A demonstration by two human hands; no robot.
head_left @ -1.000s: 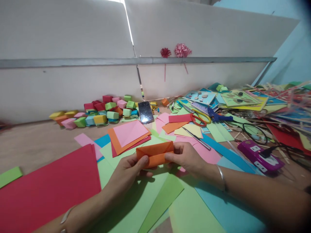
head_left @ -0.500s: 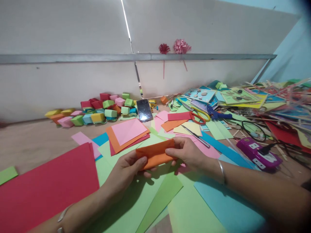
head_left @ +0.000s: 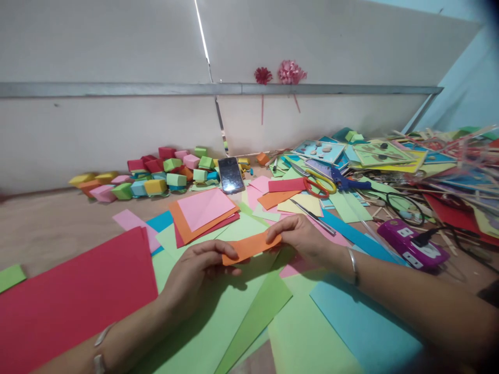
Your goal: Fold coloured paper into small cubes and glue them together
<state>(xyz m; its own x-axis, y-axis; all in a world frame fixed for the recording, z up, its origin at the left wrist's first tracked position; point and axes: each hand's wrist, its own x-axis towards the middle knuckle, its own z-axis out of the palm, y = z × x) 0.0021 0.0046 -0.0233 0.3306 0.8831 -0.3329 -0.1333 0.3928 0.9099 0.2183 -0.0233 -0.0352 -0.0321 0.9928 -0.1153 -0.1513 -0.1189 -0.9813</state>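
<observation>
A folded strip of orange paper (head_left: 250,248) is held level between both hands, a little above the light green sheets (head_left: 230,298). My left hand (head_left: 206,262) pinches its left end, thumb and fingers closed. At the other end my right hand (head_left: 296,235) grips the strip with the thumb underneath or behind, partly hidden. A stack of square paper with a pink top sheet (head_left: 206,209) lies just beyond my left hand. Near my right hand rests a slim metal craft knife or pen (head_left: 312,215).
Red sheets (head_left: 78,291) lie at left. Small coloured paper boxes (head_left: 156,187) stand by the wall, beside a phone (head_left: 231,175). Scissors (head_left: 320,186), a blue glue gun (head_left: 346,182), a purple power strip (head_left: 411,246) and piled cards (head_left: 384,154) crowd the right side.
The orange paper has gone from a taller folded piece to a narrower strip. The fingers of both hands have shifted over its ends; the hands stay in nearly the same place.
</observation>
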